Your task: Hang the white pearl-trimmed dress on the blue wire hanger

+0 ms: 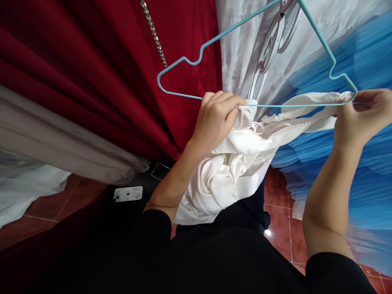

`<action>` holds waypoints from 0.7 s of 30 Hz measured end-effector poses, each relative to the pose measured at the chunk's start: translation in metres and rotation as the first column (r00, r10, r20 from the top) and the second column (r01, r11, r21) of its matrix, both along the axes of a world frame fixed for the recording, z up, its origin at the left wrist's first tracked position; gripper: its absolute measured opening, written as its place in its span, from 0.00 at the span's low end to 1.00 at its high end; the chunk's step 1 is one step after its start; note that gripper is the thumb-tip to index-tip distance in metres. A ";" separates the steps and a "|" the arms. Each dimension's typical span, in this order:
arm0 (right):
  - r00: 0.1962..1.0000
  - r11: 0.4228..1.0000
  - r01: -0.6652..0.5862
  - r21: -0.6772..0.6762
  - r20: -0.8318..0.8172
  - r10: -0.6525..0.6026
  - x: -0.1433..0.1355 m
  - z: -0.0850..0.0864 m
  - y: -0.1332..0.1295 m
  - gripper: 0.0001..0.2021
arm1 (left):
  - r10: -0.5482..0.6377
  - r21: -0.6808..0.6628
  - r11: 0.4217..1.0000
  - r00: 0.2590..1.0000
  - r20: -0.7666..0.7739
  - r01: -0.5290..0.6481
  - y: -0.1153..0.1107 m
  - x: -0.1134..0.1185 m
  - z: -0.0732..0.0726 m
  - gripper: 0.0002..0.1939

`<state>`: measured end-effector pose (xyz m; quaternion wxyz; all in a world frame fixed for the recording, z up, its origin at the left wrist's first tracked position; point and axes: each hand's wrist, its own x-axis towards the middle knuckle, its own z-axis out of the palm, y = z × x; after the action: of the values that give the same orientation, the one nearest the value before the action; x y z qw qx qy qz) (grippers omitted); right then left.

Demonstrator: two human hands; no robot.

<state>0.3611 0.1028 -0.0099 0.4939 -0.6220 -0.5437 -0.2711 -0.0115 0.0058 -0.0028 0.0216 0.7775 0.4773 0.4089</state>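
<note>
A white dress (211,183) with pearl-beaded edges and a draped fabric flower hangs in front of me. Above it is a light blue wire hanger (239,32), its bottom bar running across the top of the dress. My left hand (216,112) is closed around the bar and the dress's left upper edge; the fingertips are hidden behind. At the hanger's right corner, my right hand (361,110) pinches the beaded strap (327,99) against the wire. A thin white lace or cord shows inside the neckline.
Red dresses (183,41) hang at the left, one with a jewelled trim (154,34). A blue tulle dress (361,163) fills the right side, with white fabric (235,45) behind. A white phone (128,194) and a dark-screened phone (159,171) lie low at the left. The floor (278,228) is red tile.
</note>
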 end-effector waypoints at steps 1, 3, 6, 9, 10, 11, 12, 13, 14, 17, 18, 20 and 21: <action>0.999 0.999 -0.049 -0.005 -0.014 0.049 -0.005 -0.010 -0.009 0.06 | -0.004 -0.002 1.000 1.000 0.005 0.004 0.000 0.001 0.000 0.14; 0.970 0.968 -0.244 -0.060 -0.033 0.242 -0.025 -0.028 -0.033 0.06 | -0.006 0.001 1.000 1.000 0.018 0.006 0.001 0.005 -0.001 0.14; 0.833 0.831 -0.523 -0.188 0.094 0.545 -0.064 -0.044 -0.070 0.08 | -0.009 0.011 1.000 1.000 0.029 0.008 0.003 0.010 -0.002 0.13; 0.782 0.812 -0.566 -0.145 0.217 0.584 -0.099 -0.037 -0.088 0.07 | -0.013 0.023 1.000 0.999 0.031 0.013 0.004 0.014 -0.002 0.13; 0.777 0.816 -0.568 -0.107 0.257 0.575 -0.109 -0.030 -0.089 0.07 | -0.015 0.029 0.999 0.999 0.033 0.014 0.003 0.015 -0.002 0.13; 0.778 0.821 -0.566 -0.081 0.278 0.564 -0.118 -0.023 -0.087 0.06 | -0.016 0.037 0.999 0.999 0.035 0.015 0.002 0.015 -0.001 0.13; 0.783 0.826 -0.558 -0.082 0.278 0.557 -0.127 -0.016 -0.083 0.06 | -0.014 0.046 0.999 0.999 0.035 0.013 0.002 0.014 -0.001 0.13; 0.792 0.830 -0.545 -0.116 0.255 0.555 -0.135 -0.010 -0.079 0.05 | -0.006 0.055 0.998 1.000 0.029 0.005 0.001 0.013 -0.002 0.13; 0.804 0.834 -0.528 -0.158 0.221 0.551 -0.143 -0.006 -0.075 0.04 | 0.006 0.065 0.998 1.000 0.019 -0.007 0.001 0.011 -0.003 0.12; 0.845 0.846 -0.487 -0.217 0.128 0.519 -0.160 -0.003 -0.066 0.04 | 0.040 0.107 0.994 0.999 -0.014 -0.038 0.005 0.004 -0.008 0.10; 0.852 0.853 -0.488 -0.186 0.113 0.512 -0.163 -0.004 -0.065 0.05 | 0.037 0.121 0.992 0.999 -0.022 -0.034 0.007 0.002 -0.010 0.11; 0.856 0.862 -0.497 -0.099 0.106 0.506 -0.164 -0.006 -0.064 0.06 | 0.003 0.146 0.989 0.999 -0.035 0.002 0.011 -0.001 -0.015 0.12; 0.856 0.862 -0.501 -0.073 0.106 0.507 -0.162 -0.007 -0.064 0.05 | -0.026 0.161 0.986 0.999 -0.036 0.031 0.013 -0.001 -0.018 0.13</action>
<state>0.1991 0.0386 -0.0166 0.5002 -0.4506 -0.7223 -0.1583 -0.0130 0.0183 -0.0207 -0.0436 0.7902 0.4316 0.4329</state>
